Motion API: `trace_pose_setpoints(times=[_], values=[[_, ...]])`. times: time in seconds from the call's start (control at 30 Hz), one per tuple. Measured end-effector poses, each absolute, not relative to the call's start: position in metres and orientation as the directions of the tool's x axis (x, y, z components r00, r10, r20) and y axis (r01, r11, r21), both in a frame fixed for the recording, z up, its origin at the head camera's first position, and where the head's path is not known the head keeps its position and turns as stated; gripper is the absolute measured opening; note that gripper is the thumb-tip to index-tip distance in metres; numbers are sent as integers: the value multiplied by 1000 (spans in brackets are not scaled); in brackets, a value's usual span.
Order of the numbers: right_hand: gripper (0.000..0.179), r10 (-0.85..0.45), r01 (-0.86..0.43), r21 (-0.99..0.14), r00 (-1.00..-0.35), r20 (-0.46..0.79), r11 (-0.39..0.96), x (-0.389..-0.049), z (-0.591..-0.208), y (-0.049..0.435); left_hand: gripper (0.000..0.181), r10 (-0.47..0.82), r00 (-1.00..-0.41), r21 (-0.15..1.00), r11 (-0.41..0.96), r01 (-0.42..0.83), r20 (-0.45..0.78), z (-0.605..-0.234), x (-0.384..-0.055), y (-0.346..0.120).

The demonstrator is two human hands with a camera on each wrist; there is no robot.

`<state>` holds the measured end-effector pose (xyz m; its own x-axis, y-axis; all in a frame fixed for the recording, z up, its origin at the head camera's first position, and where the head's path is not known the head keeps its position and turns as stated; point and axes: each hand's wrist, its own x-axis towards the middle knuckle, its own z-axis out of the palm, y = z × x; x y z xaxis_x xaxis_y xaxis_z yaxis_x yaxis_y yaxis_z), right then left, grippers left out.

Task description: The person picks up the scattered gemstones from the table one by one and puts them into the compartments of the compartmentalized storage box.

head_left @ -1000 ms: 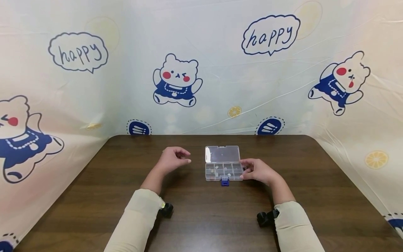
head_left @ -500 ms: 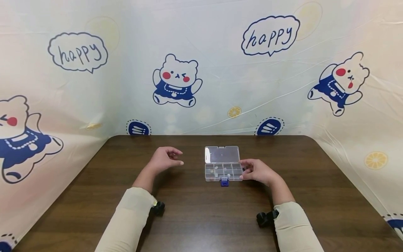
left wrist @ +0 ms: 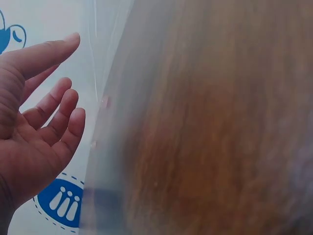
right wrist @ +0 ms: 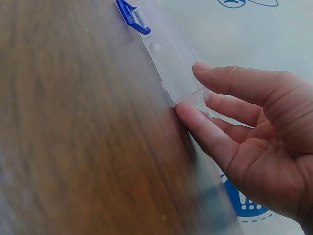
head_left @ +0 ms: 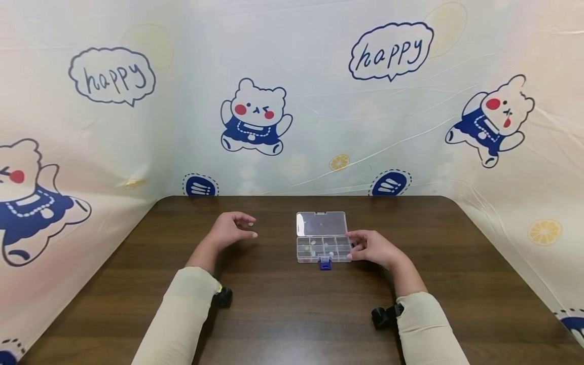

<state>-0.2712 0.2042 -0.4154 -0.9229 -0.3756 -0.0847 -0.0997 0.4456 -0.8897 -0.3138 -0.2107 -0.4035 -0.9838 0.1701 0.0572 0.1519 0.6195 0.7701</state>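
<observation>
A clear plastic compartment box (head_left: 324,249) lies on the table with its lid (head_left: 322,224) swung back and a blue latch (head_left: 325,264) hanging at the front. Small pale pieces (head_left: 313,242) sit in some of its compartments. My right hand (head_left: 377,248) holds the box's right end between thumb and fingers; the right wrist view shows fingertips (right wrist: 190,113) at its corner. To the left of the box, my left hand (head_left: 226,230) hovers with fingers loosely bent and nothing between them. A small whitish piece (head_left: 251,224) shows by its fingertips. Two tiny pale bits (left wrist: 105,102) appear in the left wrist view.
The brown wooden table (head_left: 292,314) reaches back to a patterned cloth backdrop (head_left: 319,126) hanging along its far edge. Black wrist cameras (head_left: 386,317) are strapped over both sleeves.
My left hand has drawn away from the box toward the left, its thumb and fingers spreading apart. The small whitish piece now shows beside it. My right hand and the box stay in place.
</observation>
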Motion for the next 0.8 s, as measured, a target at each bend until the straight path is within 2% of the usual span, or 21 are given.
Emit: trace_pose_setpoints(times=[0.8], values=[[64,-366,-93,-888,-926,-89,450,-273,-417,205,41,182,-982,697,709,102,-42,-413,-344,-220]])
